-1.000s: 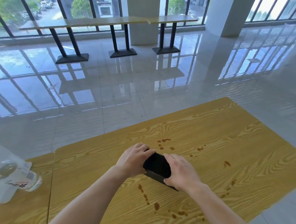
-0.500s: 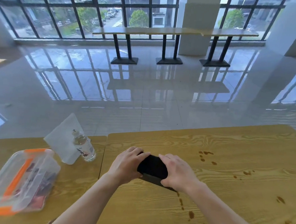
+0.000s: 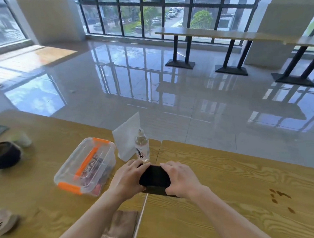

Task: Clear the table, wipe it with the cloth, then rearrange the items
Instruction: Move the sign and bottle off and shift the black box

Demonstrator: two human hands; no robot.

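Note:
Both hands hold a flat black object (image 3: 154, 176), raised a little above the seam between two wooden tables. My left hand (image 3: 127, 178) grips its left end and my right hand (image 3: 181, 180) grips its right end. The right table (image 3: 235, 187) carries brown spill stains (image 3: 280, 196) near its right side. On the left table (image 3: 39, 176) stand a clear lidded box with orange clips (image 3: 86, 167), a small water bottle (image 3: 142, 148) and a white napkin holder (image 3: 126, 137). A brownish cloth (image 3: 120, 227) lies at the near edge under my left forearm.
A dark bowl (image 3: 4, 154) and a pale cup (image 3: 23, 139) sit at the far left, and a round pale item (image 3: 5, 222) lies at the lower left. Shiny tiled floor lies beyond the tables, with a long bench table (image 3: 221, 33) by the windows.
My view has swung to the left and both hands carried the black object leftward, from over the stained table to the seam. The box, bowl and cloth came into view.

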